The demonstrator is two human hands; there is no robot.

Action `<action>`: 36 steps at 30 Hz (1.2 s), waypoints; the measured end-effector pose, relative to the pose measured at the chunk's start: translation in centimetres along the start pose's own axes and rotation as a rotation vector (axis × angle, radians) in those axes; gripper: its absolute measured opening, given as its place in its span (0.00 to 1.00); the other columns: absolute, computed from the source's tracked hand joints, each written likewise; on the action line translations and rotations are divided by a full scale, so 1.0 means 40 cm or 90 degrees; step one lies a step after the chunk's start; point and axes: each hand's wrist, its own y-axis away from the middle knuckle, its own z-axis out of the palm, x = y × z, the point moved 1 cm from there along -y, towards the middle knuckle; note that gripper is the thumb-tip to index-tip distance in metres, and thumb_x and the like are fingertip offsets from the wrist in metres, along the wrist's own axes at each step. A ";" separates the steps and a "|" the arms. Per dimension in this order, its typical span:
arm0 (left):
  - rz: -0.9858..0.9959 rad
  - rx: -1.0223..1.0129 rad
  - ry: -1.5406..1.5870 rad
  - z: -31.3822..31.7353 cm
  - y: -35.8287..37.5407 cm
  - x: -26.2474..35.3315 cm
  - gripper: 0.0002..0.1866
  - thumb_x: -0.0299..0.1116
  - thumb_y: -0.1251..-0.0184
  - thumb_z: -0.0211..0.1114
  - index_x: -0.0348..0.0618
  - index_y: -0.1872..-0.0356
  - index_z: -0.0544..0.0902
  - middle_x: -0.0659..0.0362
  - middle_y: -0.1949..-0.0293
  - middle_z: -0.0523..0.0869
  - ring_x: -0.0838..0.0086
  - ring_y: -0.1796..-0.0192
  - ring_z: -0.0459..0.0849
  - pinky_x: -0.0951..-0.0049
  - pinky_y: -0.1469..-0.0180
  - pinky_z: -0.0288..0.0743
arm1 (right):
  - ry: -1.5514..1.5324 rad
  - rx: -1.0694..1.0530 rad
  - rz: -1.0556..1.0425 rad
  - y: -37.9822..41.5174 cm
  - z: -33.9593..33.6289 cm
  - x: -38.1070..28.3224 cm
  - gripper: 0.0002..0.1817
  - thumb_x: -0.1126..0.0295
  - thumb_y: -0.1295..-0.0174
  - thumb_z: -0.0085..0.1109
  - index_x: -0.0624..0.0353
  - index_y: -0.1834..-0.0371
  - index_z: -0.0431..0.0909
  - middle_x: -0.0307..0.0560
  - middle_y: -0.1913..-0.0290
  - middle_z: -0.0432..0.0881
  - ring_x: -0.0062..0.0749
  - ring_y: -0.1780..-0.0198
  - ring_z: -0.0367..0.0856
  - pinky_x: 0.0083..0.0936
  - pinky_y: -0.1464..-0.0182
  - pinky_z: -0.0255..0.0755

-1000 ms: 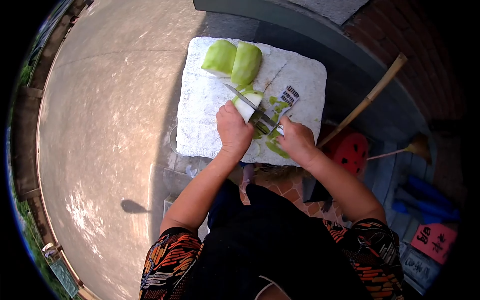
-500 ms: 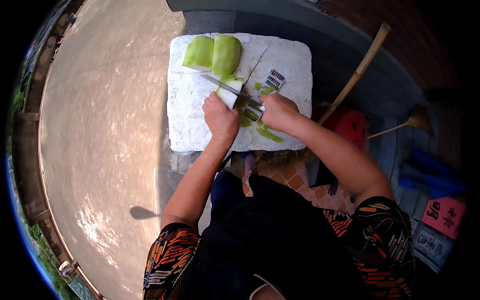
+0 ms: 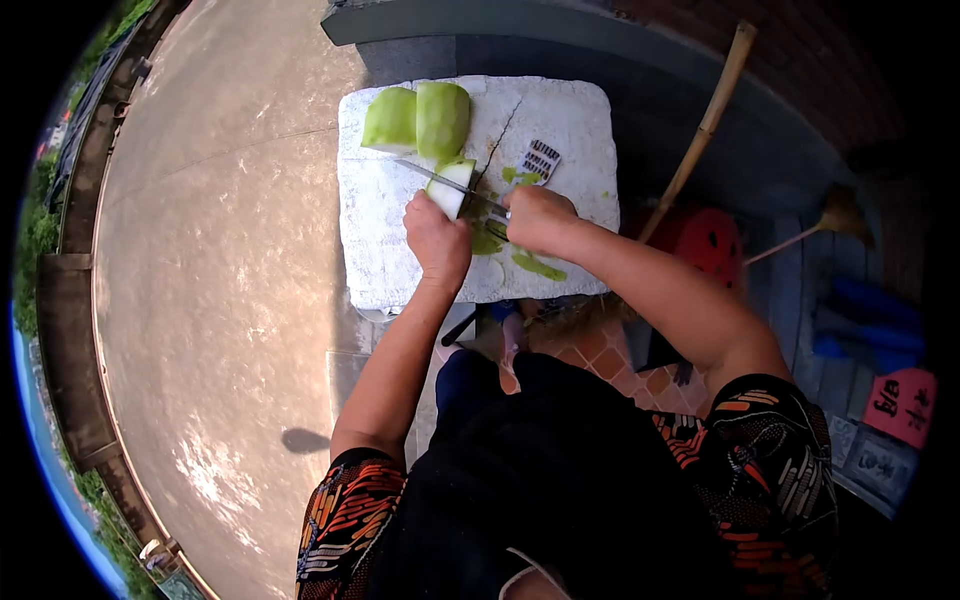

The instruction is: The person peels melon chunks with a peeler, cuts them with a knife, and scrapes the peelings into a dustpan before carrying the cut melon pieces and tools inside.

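Note:
My left hand (image 3: 437, 240) is closed around the near end of a pale green gourd piece (image 3: 449, 200), its cut white face showing. Wrapped around the handle of a knife is my right hand (image 3: 538, 218). The knife's blade (image 3: 415, 168) lies slantwise across the gourd piece, its tip pointing to the far left. Beyond it, two larger peeled gourd chunks, a left one (image 3: 388, 122) and a right one (image 3: 443, 120), rest side by side. A flat slotted grater (image 3: 541, 160) lies past my right hand, partly hidden by it. Green peel strips (image 3: 538, 266) are scattered nearby.
A rough white slab (image 3: 380, 230) with a crack carries everything. To the right lean a bamboo pole (image 3: 705, 130) and a red round object (image 3: 708, 245). Blue cloth (image 3: 870, 320) and a pink sign (image 3: 900, 407) lie farther right. Concrete ground (image 3: 220, 250) stretches left.
The view has shifted slightly. The knife has changed angle a little over the gourd piece, its blade now seen more edge-on. Both hands keep their holds.

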 end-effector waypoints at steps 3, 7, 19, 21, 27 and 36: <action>-0.005 -0.006 0.018 -0.010 -0.003 0.019 0.20 0.26 0.51 0.66 0.34 0.56 0.72 0.41 0.59 0.78 0.43 0.53 0.76 0.49 0.51 0.71 | -0.003 -0.017 -0.010 0.052 -0.059 -0.019 0.14 0.73 0.48 0.55 0.61 0.59 0.85 0.59 0.57 0.86 0.53 0.53 0.86 0.44 0.51 0.78; -0.013 -0.006 0.034 -0.012 0.000 0.019 0.20 0.27 0.51 0.67 0.34 0.56 0.72 0.41 0.59 0.78 0.43 0.53 0.76 0.49 0.51 0.71 | -0.036 -0.112 0.074 0.095 -0.095 -0.009 0.13 0.74 0.47 0.54 0.62 0.60 0.85 0.59 0.61 0.86 0.53 0.55 0.87 0.45 0.53 0.79; 0.052 0.009 -0.004 0.018 0.021 0.035 0.21 0.25 0.52 0.67 0.33 0.55 0.71 0.42 0.59 0.77 0.44 0.53 0.76 0.51 0.49 0.71 | -0.039 -0.136 0.056 0.069 -0.101 0.015 0.18 0.76 0.48 0.49 0.64 0.56 0.84 0.59 0.76 0.83 0.44 0.84 0.81 0.34 0.80 0.76; 0.016 -0.010 0.008 0.025 0.011 0.024 0.23 0.26 0.52 0.67 0.33 0.53 0.71 0.42 0.58 0.77 0.44 0.52 0.75 0.51 0.49 0.71 | -0.027 -0.132 0.084 0.023 -0.071 0.007 0.13 0.75 0.48 0.51 0.68 0.63 0.83 0.60 0.73 0.85 0.48 0.78 0.85 0.39 0.72 0.79; -0.008 -0.042 0.021 0.021 0.013 0.019 0.29 0.31 0.48 0.71 0.30 0.45 0.72 0.39 0.53 0.78 0.44 0.48 0.76 0.51 0.44 0.70 | -0.031 0.050 0.015 -0.016 0.029 0.063 0.14 0.67 0.44 0.58 0.56 0.54 0.83 0.57 0.60 0.86 0.54 0.53 0.84 0.44 0.50 0.76; -0.308 0.006 0.379 -0.236 -0.150 -0.106 0.28 0.52 0.36 0.69 0.33 0.50 0.80 0.55 0.63 0.82 0.74 0.66 0.79 0.72 0.68 0.74 | -0.110 0.132 -0.104 0.037 0.014 0.086 0.24 0.59 0.51 0.72 0.50 0.50 0.79 0.54 0.62 0.86 0.51 0.56 0.85 0.43 0.54 0.77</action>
